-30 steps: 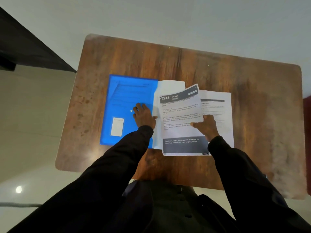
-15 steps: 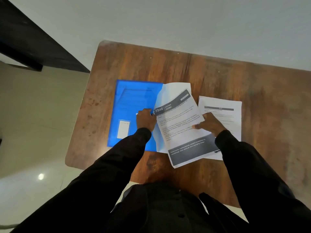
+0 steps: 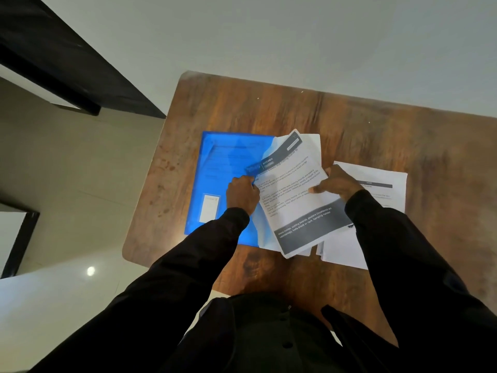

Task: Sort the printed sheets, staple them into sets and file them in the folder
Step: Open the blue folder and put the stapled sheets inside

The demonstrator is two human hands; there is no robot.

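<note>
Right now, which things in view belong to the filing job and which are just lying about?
Job: blue folder; KITCHEN sheet, pinched by left hand and right hand; printed sheets to its right.
Just there: wooden table; black furniture upper left. No stapler in view.

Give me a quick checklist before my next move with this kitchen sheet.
1. Grip: left hand and right hand both hold the kitchen sheet by its side edges: ok.
2. Blue folder lies flat on the table: ok.
3. Folder open to take the sheet: cannot tell.
4. Sheet stapled into a set: cannot tell.
5. Loose sheets on the right not yet filed: not ok.
</note>
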